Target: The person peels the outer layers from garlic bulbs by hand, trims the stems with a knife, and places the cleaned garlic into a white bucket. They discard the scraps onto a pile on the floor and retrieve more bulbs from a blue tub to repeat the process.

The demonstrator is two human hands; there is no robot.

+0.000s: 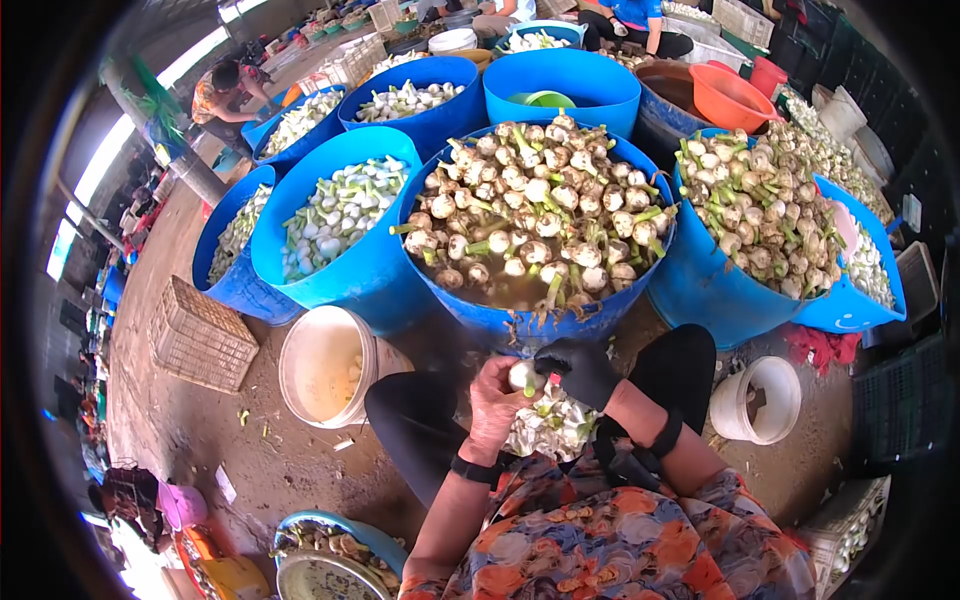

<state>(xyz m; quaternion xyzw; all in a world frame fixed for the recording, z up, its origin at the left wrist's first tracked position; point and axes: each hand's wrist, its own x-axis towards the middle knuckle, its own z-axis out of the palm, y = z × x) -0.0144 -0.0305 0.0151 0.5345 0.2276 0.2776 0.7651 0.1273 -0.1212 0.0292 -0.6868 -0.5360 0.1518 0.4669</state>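
Observation:
My left hand point(493, 400), bare and with a band at the wrist, is closed around a whitish garlic bulb point(526, 376) with a short green stem. My right hand point(580, 372), in a black glove, meets it at the bulb. Its fingers are closed on a small tool with a red part point(553, 379); the rest of the tool is hidden. Below both hands, between my legs, lies a pile of white and greenish garlic peelings point(550, 428). Right ahead stands a big blue tub point(560, 327) heaped with muddy, untrimmed garlic bulbs point(545, 205) in brown water.
A blue tub point(390, 145) of cleaned bulbs stands left; another blue tub point(690, 295) of muddy bulbs, right. White buckets point(330, 365) point(757, 400) flank my knees. A woven crate point(200, 335) sits left. A basin point(335, 580) lies behind left. Other people point(225, 100) sit farther off.

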